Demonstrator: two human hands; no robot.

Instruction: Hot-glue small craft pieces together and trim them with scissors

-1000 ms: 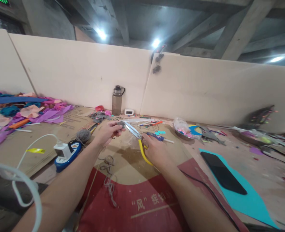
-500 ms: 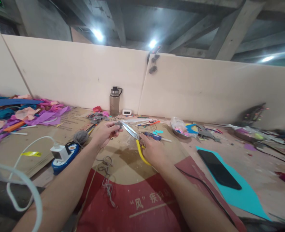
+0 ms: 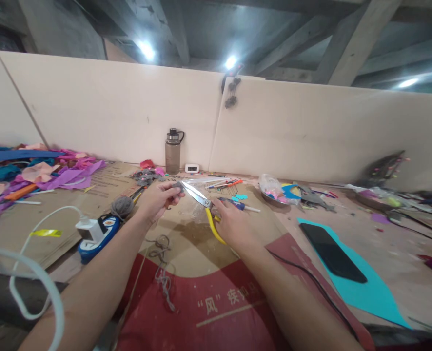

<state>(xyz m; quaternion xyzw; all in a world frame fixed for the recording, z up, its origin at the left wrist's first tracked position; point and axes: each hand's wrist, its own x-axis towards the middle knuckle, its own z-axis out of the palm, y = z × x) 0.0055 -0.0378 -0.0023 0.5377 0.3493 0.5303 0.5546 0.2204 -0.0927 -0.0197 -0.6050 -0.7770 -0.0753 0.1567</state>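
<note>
Between the thumb and fingers of my left hand (image 3: 163, 199) is a small grey fuzzy piece (image 3: 177, 185), which looks like yarn. My right hand (image 3: 230, 218) is closed round the yellow handles of a pair of scissors (image 3: 197, 195). Their blades point up and left, with the tips at the grey piece. Whether the blades touch it, I cannot tell. Loose grey yarn (image 3: 163, 273) trails over the cardboard (image 3: 208, 258) below my hands. A ball of grey yarn (image 3: 122, 207) lies left of my left forearm. Just beyond my right hand is a blue-handled tool (image 3: 238, 204).
A blue power strip (image 3: 99, 239) with a white plug and cable sits at the left. Behind stand a bottle (image 3: 172, 153) and a small white clock (image 3: 191, 168). A black phone (image 3: 331, 251) rests on turquoise sheet (image 3: 377, 302) at the right. Coloured scraps (image 3: 40, 170) cover the far left.
My hands hold almost the same place, the scissors still at the grey piece. The whole view has shifted very slightly.
</note>
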